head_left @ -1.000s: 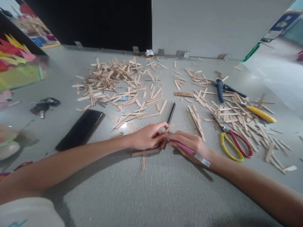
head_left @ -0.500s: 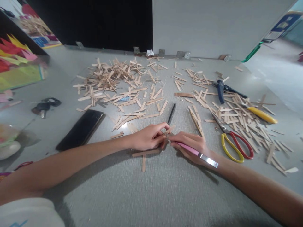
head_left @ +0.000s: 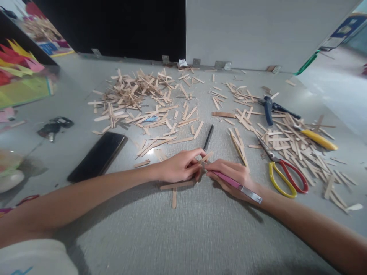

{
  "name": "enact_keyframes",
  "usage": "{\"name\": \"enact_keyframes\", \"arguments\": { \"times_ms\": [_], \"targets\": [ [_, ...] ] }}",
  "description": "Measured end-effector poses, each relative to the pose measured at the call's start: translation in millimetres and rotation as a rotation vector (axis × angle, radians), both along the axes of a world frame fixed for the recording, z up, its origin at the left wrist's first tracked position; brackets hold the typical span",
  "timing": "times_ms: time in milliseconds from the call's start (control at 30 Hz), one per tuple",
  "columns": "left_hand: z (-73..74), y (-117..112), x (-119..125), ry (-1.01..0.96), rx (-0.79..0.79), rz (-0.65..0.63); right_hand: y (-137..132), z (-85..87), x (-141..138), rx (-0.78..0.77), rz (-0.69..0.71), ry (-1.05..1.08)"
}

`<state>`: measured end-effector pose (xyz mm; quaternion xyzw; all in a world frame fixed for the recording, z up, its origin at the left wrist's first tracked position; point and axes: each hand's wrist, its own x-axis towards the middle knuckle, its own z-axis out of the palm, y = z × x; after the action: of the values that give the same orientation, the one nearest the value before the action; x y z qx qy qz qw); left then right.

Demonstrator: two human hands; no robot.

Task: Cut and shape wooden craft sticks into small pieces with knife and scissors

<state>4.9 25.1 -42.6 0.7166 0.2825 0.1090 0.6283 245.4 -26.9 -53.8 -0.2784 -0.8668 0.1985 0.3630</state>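
Observation:
Pinched in my left hand (head_left: 182, 166) is a small wooden craft stick (head_left: 207, 156), its end sticking out past the fingertips. My right hand (head_left: 229, 175) is closed around a pink craft knife (head_left: 229, 181), whose silvery rear end lies over my wrist. The knife's tip meets the stick between the two hands; the exact contact is partly hidden by fingers. Below my left hand, craft sticks joined in a T shape (head_left: 174, 191) lie on the table. A black pen (head_left: 208, 137) lies just beyond my left fingertips.
A large pile of craft sticks (head_left: 134, 91) lies at the back left. On the right are scissors (head_left: 282, 177), dark-handled pliers (head_left: 268, 110), a yellow-handled tool (head_left: 318, 138) and more sticks. A phone (head_left: 97, 157) and keys (head_left: 54, 128) lie left. Upright panels (head_left: 258, 34) stand behind.
The pink knife's rear end has shifted slightly to the left and tilted with my right hand. My left hand keeps its place on the stick.

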Motion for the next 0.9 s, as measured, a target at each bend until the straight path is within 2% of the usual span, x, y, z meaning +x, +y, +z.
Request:
{"name": "enact_keyframes", "arguments": {
  "times_ms": [167, 533, 900],
  "targets": [
    [-1.2, -0.1, 0.1, -0.027, 0.008, -0.008, 0.8, -2.1, -0.3, 0.029, -0.007, 0.022],
    [-0.2, 0.0, 0.0, -0.012, 0.028, -0.01, 0.6, -1.2, -0.8, -0.007, 0.008, 0.015],
    [-4.9, 0.4, -1.0, -0.052, 0.152, -0.032, 3.2, -1.9, 0.6, 0.025, 0.019, 0.011]
  ]
}}
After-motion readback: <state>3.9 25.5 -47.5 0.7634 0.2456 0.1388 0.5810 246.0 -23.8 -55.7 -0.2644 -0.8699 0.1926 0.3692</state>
